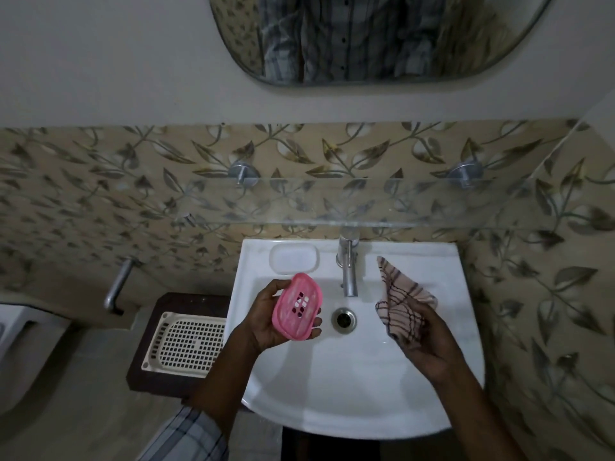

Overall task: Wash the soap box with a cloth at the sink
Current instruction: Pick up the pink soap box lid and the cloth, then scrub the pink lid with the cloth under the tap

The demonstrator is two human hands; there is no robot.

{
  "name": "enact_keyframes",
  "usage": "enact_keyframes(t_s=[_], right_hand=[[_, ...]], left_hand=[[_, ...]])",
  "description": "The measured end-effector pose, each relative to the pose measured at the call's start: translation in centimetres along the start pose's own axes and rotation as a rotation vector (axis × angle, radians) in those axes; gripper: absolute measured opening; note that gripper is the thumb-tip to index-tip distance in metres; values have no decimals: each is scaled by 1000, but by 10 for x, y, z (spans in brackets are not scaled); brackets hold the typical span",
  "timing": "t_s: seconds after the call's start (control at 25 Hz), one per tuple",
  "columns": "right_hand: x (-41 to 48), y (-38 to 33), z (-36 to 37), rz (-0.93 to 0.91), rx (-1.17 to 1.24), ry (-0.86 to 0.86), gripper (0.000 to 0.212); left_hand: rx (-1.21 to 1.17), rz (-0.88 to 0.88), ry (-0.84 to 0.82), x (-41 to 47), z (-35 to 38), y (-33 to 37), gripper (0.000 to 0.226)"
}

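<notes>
The white sink (359,387) fills the middle, its basin bare around the drain (343,319) and below the tap (347,267). Both hands hover over the basin, well apart. The right hand (429,344) is clamped on the striped cloth (401,304) near the right rim. The left hand (273,322) grips the pink soap box (297,306) at the left rim, tilted, slotted inside facing up.

Around the one white sink (359,394) there are two hands, the left hand (266,324) and the right hand (429,344). One pink soap box (297,306), one checked cloth (401,304), one tap (348,267) and one drain (343,319) are over its basin. Two metal brackets (242,172) are above it.
</notes>
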State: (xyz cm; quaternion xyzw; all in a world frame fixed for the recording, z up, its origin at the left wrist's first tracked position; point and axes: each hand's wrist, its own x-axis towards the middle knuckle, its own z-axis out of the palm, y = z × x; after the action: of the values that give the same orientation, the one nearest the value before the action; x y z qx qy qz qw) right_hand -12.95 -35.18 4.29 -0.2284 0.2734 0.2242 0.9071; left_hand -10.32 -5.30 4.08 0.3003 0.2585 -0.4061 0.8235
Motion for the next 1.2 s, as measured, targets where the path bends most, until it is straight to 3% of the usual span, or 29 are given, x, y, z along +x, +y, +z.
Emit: enact_keyframes(t_s=[0.08, 0.16, 0.2, 0.32, 0.4, 0.48, 0.64, 0.72, 0.76, 0.8, 1.04, 1.12, 1.2], right_hand=[[-10, 18, 9, -85, 123, -108, 47], [-9, 35, 20, -112, 198, -99, 27], [-2, 40, 20, -108, 168, -53, 21], [19, 44, 22, -171, -123, 139, 27], [22, 41, 28, -212, -232, 135, 26], [21, 33, 33, -172, -245, 69, 44], [23, 18, 19, -55, -13, -57, 47], [23, 14, 17, 2, 15, -69, 69], [25, 13, 21, 29, -37, -84, 80], [25, 14, 25, 24, -143, -60, 76], [26, 7, 41, -296, -1195, 286, 14], [24, 3, 48, -372, -1246, 323, 16], [21, 9, 62, -368, -971, 249, 33]], left_hand=[[-41, -10, 6, -3, 0, -6, 61], [-69, -20, 2, -5, 1, -11, 61], [-61, -23, 7, -6, 2, -11, 61], [-50, -11, 21, -8, 4, -6, 60], [-42, -3, 28, -10, 2, -3, 59], [-41, 8, 46, -11, -1, 0, 59], [-33, 32, 62, -11, -7, 2, 61], [-5, 37, 66, -12, -9, 2, 63], [13, 39, 74, -12, -10, 2, 63], [26, 42, 83, -11, -11, 3, 64], [-11, 55, 110, -4, -11, 8, 67], [-40, 38, 94, -2, -10, 9, 65], [-20, 5, 59, -1, -8, 13, 63]])
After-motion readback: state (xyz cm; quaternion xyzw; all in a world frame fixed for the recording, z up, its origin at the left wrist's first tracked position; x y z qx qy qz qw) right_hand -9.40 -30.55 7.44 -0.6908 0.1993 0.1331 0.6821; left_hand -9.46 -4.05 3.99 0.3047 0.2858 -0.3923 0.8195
